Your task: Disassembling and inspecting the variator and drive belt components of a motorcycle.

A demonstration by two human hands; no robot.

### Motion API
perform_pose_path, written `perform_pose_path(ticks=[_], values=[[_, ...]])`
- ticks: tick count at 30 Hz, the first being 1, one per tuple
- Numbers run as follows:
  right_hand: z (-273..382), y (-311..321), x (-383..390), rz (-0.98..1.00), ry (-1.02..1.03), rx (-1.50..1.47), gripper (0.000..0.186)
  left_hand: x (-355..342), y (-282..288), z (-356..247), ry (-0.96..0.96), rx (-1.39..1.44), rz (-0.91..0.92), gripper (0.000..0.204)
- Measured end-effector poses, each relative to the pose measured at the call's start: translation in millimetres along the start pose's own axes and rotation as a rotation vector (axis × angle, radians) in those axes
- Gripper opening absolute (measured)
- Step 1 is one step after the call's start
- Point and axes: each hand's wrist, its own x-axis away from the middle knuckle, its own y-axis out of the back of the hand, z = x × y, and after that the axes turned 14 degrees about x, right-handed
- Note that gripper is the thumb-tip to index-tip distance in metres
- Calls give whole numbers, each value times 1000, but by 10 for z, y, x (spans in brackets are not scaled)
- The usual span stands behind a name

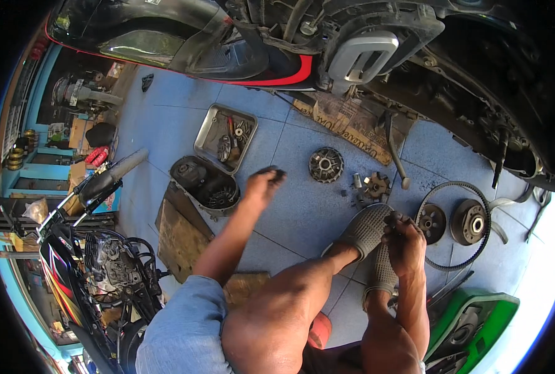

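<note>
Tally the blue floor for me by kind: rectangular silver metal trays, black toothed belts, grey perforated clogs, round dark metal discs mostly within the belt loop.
Silver metal trays: 1
Black toothed belts: 1
Grey perforated clogs: 2
Round dark metal discs: 2
Total: 6

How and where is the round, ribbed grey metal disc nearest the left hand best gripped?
Probably the disc suits a grip across opposite edges of its rim, the left hand coming from above and the disc's left: it appears to lie flat, ribbed face up, and a small silver metal cylinder sits near its lower right.
</note>
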Motion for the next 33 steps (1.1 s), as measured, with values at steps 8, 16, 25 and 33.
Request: perform_pose_path(ticks=[8,16,25,33], values=[[27,31,4,-24,-25,-30,23,-963,450,-947,-222,139,-84,13],[38,3,-70,-95,-53,-5,23,-964,-260,-749,-481,-340,-255,26],[-40,93,-92,-52,-41,-114,34,264,-899,941,-632,-1135,616,25],[58,1,-10,70,56,-158,35,551,-910,1487,-835,-1547,748,45]])
